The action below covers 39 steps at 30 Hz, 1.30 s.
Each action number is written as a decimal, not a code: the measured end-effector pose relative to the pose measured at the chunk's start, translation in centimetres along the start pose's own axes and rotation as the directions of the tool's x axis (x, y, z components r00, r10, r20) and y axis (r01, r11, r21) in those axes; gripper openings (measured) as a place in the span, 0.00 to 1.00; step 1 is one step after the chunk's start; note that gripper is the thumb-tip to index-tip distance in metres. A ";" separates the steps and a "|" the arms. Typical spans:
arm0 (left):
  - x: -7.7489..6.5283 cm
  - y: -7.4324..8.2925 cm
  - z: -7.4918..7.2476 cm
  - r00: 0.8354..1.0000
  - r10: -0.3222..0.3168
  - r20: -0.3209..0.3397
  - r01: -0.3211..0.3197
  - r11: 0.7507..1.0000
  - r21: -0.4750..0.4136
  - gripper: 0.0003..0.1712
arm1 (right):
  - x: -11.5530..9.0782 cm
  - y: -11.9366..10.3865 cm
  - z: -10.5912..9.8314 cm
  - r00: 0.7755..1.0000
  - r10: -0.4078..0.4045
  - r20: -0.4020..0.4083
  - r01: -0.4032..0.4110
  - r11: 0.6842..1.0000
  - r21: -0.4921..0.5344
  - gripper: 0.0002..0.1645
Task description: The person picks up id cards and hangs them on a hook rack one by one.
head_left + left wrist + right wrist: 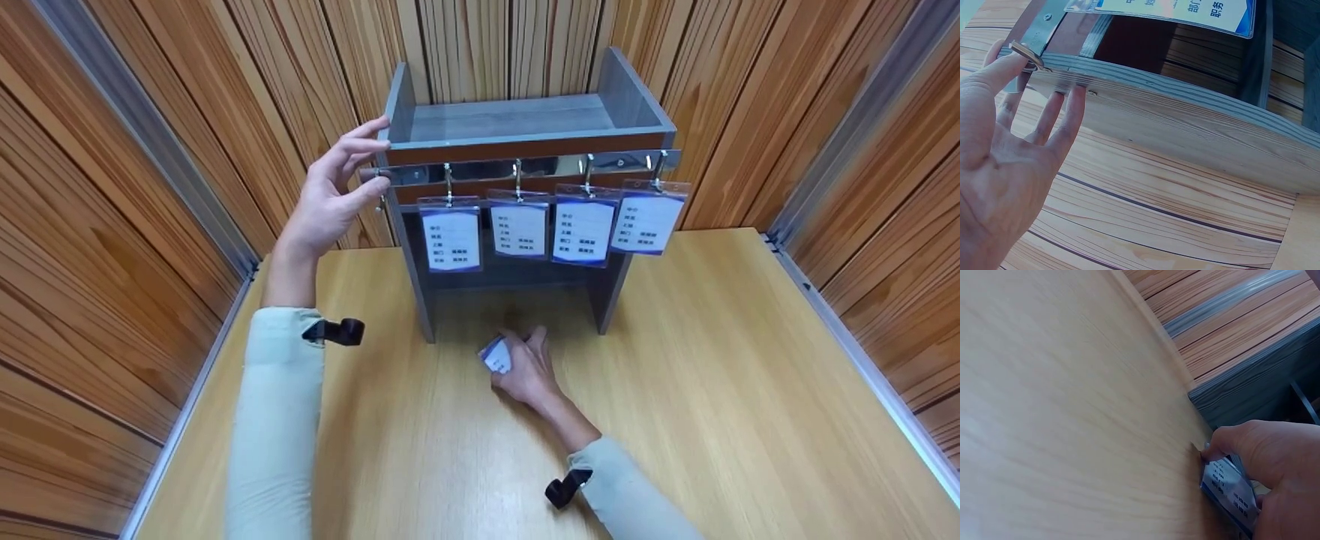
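Note:
At the left end of a metal hook rail [480, 172], the left hand [326, 201] touches a grey shelf unit [510, 120]. Its thumb lies at the leftmost hook [1026, 53], which carries no badge, while the other fingers reach along the unit's side panel. Low in front of the unit, close over the tabletop, the right hand [529, 371] pinches a clear-sleeved ID badge [1229, 489] between thumb and fingers. Part of this badge is hidden by the hand. Several similar badges [518, 229] hang from the other hooks, printed side facing forward.
The unit stands on a light wooden table [720, 390] against a wood-plank back wall [300, 90]. Plank walls with metal strips [847, 322] close in both sides. Small black wrist cameras [337, 331] sit on both sleeves.

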<state>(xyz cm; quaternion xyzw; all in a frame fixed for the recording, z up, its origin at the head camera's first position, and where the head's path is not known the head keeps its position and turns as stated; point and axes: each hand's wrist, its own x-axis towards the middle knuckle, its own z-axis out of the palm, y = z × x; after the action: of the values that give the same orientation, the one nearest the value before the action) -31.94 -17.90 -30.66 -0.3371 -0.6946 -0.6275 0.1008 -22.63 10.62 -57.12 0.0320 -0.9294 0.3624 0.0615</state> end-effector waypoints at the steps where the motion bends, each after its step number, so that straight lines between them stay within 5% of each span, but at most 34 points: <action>1: 0.0 0.0 0.0 1.000 -0.001 0.000 0.001 1.000 0.001 0.20 | 0.0 0.0 0.0 1.000 -0.002 -0.001 0.002 1.000 0.003 0.50; 8: 0.0 0.0 0.0 1.000 0.001 0.001 -0.001 1.000 -0.002 0.20 | -0.1 -0.1 -0.1 1.000 -0.016 -0.004 0.016 1.000 0.006 0.51; 19: 0.2 0.0 0.0 1.000 -0.001 0.007 0.001 1.000 -0.018 0.20 | 0.8 1.8 1.4 0.989 -0.095 -0.113 0.103 0.992 0.072 0.51; 31: 0.1 0.3 -0.5 0.999 -0.033 0.013 0.033 0.999 -0.005 0.20 | -1.0 -2.2 -1.4 0.991 -0.121 -0.057 0.126 0.988 0.092 0.56; 39: 0.4 0.5 -0.9 0.997 -0.066 0.029 0.065 0.998 0.003 0.20 | -1.0 -3.2 -1.9 0.978 -0.183 -0.104 0.195 0.973 0.120 0.55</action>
<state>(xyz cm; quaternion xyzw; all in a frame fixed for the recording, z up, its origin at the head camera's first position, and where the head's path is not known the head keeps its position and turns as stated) -32.17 -18.60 -29.89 -0.3233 -0.7072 -0.6249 0.0702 -21.09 9.54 -53.73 0.1074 -0.8928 0.4156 0.1365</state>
